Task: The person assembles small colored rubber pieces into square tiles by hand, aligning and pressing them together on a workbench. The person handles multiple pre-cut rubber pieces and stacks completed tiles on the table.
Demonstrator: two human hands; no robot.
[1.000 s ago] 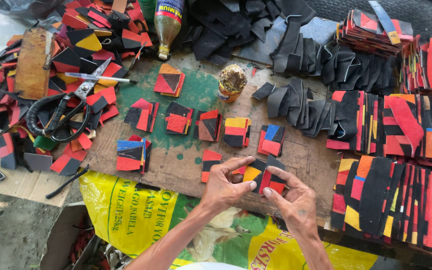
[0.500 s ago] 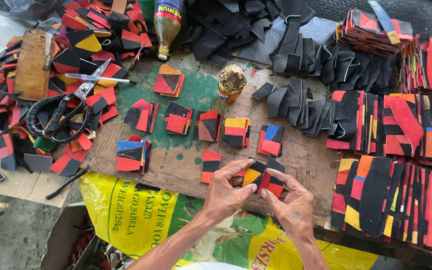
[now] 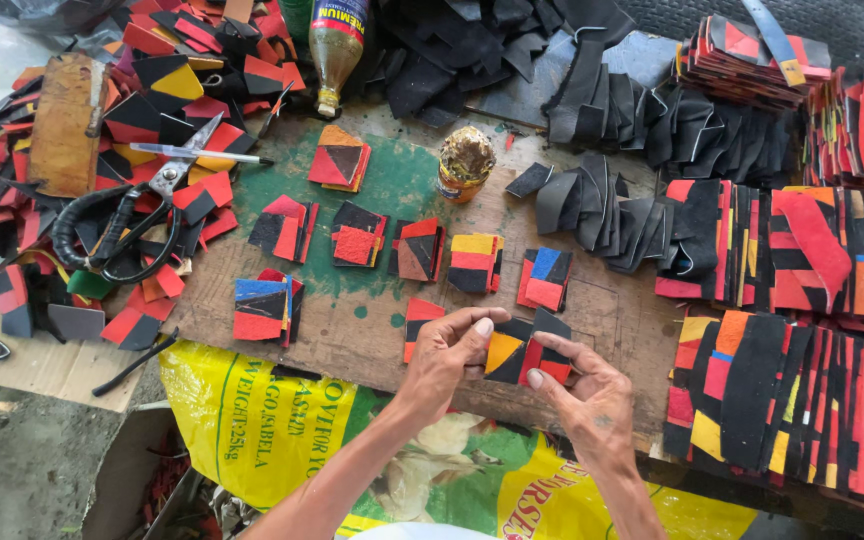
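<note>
Barely shifted, left hand [image 3: 447,352] and right hand [image 3: 582,390] both pinch the patchwork piece [image 3: 524,350] (black, orange, red).

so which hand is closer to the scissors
Left. The left hand is at the board's near edge, right of and below the scissors. The right hand is farther right still, across the patchwork piece both hands hold.
</note>
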